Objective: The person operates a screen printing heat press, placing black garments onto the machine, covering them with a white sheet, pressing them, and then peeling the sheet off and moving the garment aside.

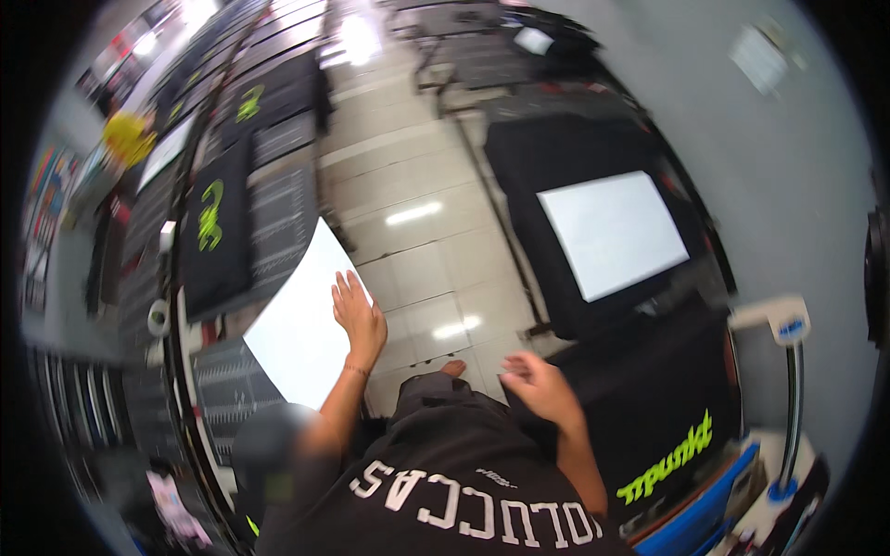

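My left hand (360, 320) is at the right edge of a large white sheet (301, 320), its fingers stretched over the top face and its thumb side at the edge. The sheet bows slightly and reaches from above the left-hand printing table (227, 389) out over the aisle. In front of my right hip hangs my right hand (540, 387), a little blurred, fingers loosely bent and apart, with nothing visible in it. Nearest to it lies a black shirt (640, 398) with yellow-green lettering. Beyond that, another white sheet (614, 233) rests on a black garment (519, 167).
Black garments with yellow-green prints (215, 222) lie along the left row of tables. A tiled aisle (408, 259) runs between both rows. At the lower right stand a metal post with a pale head (774, 320) and a blue-edged frame (695, 519). A person in yellow (128, 139) is at far left.
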A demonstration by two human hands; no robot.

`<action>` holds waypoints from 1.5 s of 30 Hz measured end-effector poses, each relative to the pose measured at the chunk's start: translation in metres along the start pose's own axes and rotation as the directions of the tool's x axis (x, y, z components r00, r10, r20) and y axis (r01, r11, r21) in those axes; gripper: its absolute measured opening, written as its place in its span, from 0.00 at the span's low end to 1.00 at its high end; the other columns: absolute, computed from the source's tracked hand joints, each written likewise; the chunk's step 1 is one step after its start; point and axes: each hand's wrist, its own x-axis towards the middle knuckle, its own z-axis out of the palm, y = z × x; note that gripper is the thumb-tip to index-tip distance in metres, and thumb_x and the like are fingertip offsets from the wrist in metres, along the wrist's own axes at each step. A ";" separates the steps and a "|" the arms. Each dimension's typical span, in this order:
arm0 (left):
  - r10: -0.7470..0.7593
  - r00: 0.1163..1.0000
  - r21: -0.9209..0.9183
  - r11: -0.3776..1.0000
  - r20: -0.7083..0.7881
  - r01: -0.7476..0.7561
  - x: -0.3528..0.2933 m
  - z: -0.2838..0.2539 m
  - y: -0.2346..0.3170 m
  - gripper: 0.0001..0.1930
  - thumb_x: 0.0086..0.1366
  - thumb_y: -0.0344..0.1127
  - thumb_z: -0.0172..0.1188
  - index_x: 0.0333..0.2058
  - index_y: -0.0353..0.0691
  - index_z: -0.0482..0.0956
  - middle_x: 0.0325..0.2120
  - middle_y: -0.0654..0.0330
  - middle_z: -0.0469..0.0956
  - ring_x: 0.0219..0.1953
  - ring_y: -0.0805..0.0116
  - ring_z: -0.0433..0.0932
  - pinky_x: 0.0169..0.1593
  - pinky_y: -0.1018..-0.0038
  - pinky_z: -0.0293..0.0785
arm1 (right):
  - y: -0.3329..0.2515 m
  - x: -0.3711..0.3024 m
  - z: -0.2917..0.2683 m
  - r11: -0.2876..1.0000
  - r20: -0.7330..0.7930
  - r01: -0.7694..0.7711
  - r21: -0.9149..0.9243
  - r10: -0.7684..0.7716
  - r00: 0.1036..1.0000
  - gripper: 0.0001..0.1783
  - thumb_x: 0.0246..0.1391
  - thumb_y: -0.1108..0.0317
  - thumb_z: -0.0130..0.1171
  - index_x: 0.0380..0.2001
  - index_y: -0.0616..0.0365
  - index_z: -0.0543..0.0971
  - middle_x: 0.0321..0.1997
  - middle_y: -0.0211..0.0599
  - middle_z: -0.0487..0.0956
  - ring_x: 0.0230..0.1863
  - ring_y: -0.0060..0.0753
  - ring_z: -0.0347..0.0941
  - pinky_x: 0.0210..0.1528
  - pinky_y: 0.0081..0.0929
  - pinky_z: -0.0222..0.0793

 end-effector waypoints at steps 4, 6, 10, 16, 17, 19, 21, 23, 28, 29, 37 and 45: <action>0.340 0.938 -0.539 0.804 0.071 -0.251 -0.020 -0.021 0.166 0.36 0.68 0.28 0.45 0.71 0.29 0.39 0.72 0.39 0.35 0.74 0.40 0.35 0.73 0.53 0.33 | 0.012 0.015 0.035 0.979 -0.026 0.201 -0.043 -0.202 0.979 0.42 0.53 0.53 0.67 0.64 0.66 0.64 0.66 0.60 0.67 0.67 0.50 0.65 0.67 0.35 0.61; 0.481 0.869 -0.661 0.689 0.111 -0.297 -0.040 -0.019 0.236 0.38 0.67 0.27 0.46 0.70 0.27 0.37 0.72 0.37 0.33 0.74 0.41 0.32 0.74 0.57 0.30 | 0.018 0.016 0.037 0.974 -0.144 0.228 -0.009 -0.227 0.963 0.44 0.51 0.51 0.68 0.63 0.66 0.64 0.65 0.60 0.67 0.67 0.52 0.64 0.66 0.35 0.61; 0.709 0.694 -0.768 0.513 0.128 -0.383 -0.108 -0.003 0.340 0.39 0.66 0.26 0.47 0.70 0.27 0.36 0.72 0.38 0.32 0.75 0.45 0.30 0.74 0.59 0.28 | 0.084 0.004 0.032 0.983 -0.547 0.182 -0.003 -0.154 0.823 0.28 0.54 0.52 0.65 0.49 0.63 0.73 0.49 0.52 0.78 0.52 0.46 0.75 0.52 0.37 0.70; 0.911 0.378 -0.852 0.324 0.164 -0.411 -0.222 -0.007 0.410 0.47 0.65 0.39 0.57 0.70 0.27 0.34 0.71 0.32 0.32 0.73 0.32 0.32 0.71 0.45 0.33 | 0.117 -0.084 -0.017 0.971 -0.990 0.212 0.106 0.084 0.109 0.14 0.59 0.60 0.60 0.36 0.62 0.80 0.32 0.42 0.82 0.36 0.36 0.79 0.40 0.33 0.72; 0.947 0.286 -0.874 0.257 0.144 -0.412 -0.232 -0.014 0.413 0.49 0.64 0.43 0.59 0.70 0.28 0.35 0.71 0.32 0.32 0.73 0.31 0.32 0.71 0.43 0.33 | 0.130 -0.111 -0.028 0.934 -0.983 0.308 0.182 0.172 0.061 0.15 0.59 0.60 0.62 0.37 0.63 0.80 0.33 0.41 0.83 0.36 0.34 0.79 0.39 0.32 0.73; 0.986 0.143 -0.886 0.142 0.087 -0.440 -0.239 -0.014 0.410 0.54 0.61 0.50 0.65 0.71 0.33 0.37 0.71 0.32 0.33 0.72 0.31 0.31 0.69 0.39 0.32 | 0.160 -0.184 -0.059 0.867 -0.928 0.354 0.350 0.372 0.008 0.16 0.57 0.62 0.64 0.39 0.65 0.81 0.34 0.40 0.83 0.36 0.31 0.79 0.40 0.29 0.73; 0.990 0.099 -0.858 0.133 0.096 -0.496 -0.239 0.013 0.400 0.47 0.63 0.49 0.64 0.70 0.32 0.46 0.70 0.31 0.40 0.71 0.29 0.39 0.69 0.39 0.39 | 0.187 -0.252 -0.087 0.839 -0.863 0.282 0.464 0.501 -0.071 0.16 0.57 0.63 0.64 0.41 0.67 0.81 0.37 0.39 0.83 0.37 0.29 0.79 0.42 0.28 0.73; 0.983 0.105 -0.770 0.185 0.153 -0.611 -0.241 0.053 0.382 0.42 0.65 0.49 0.62 0.68 0.32 0.52 0.68 0.31 0.47 0.68 0.28 0.49 0.67 0.41 0.47 | 0.215 -0.308 -0.117 0.898 -0.889 0.107 0.426 0.438 -0.131 0.18 0.57 0.63 0.63 0.43 0.67 0.81 0.39 0.39 0.83 0.38 0.29 0.79 0.43 0.29 0.73; 0.938 0.001 -0.728 0.269 0.346 -0.631 -0.248 0.083 0.356 0.35 0.62 0.42 0.63 0.63 0.33 0.62 0.61 0.38 0.63 0.61 0.39 0.62 0.62 0.50 0.60 | 0.301 -0.372 -0.191 0.903 -0.952 -0.303 0.303 0.304 -0.047 0.20 0.53 0.62 0.64 0.45 0.66 0.81 0.40 0.46 0.84 0.39 0.38 0.80 0.44 0.35 0.72; 0.927 -0.008 -0.740 0.293 0.374 -0.606 -0.251 0.084 0.355 0.33 0.61 0.41 0.63 0.62 0.33 0.64 0.59 0.40 0.65 0.59 0.41 0.64 0.61 0.52 0.62 | 0.306 -0.377 -0.203 0.881 -0.950 -0.374 0.289 0.313 0.002 0.20 0.53 0.62 0.64 0.45 0.65 0.81 0.40 0.48 0.84 0.40 0.39 0.80 0.44 0.36 0.72; 0.960 -0.072 -0.674 0.136 0.271 -0.726 -0.278 0.074 0.362 0.32 0.60 0.43 0.63 0.61 0.37 0.67 0.61 0.47 0.65 0.61 0.43 0.62 0.62 0.51 0.59 | 0.309 -0.395 -0.252 0.668 -0.920 -0.656 0.352 0.375 -0.111 0.28 0.52 0.57 0.66 0.51 0.66 0.78 0.49 0.56 0.80 0.51 0.52 0.78 0.51 0.40 0.72; 0.960 -0.189 -0.626 -0.019 0.205 -0.780 -0.276 0.084 0.348 0.31 0.65 0.49 0.58 0.64 0.44 0.66 0.67 0.53 0.62 0.69 0.42 0.54 0.69 0.45 0.48 | 0.076 -0.448 -0.098 0.956 -0.828 -0.287 0.055 -0.118 -0.548 0.21 0.58 0.70 0.62 0.55 0.60 0.75 0.57 0.41 0.76 0.52 0.34 0.74 0.53 0.27 0.72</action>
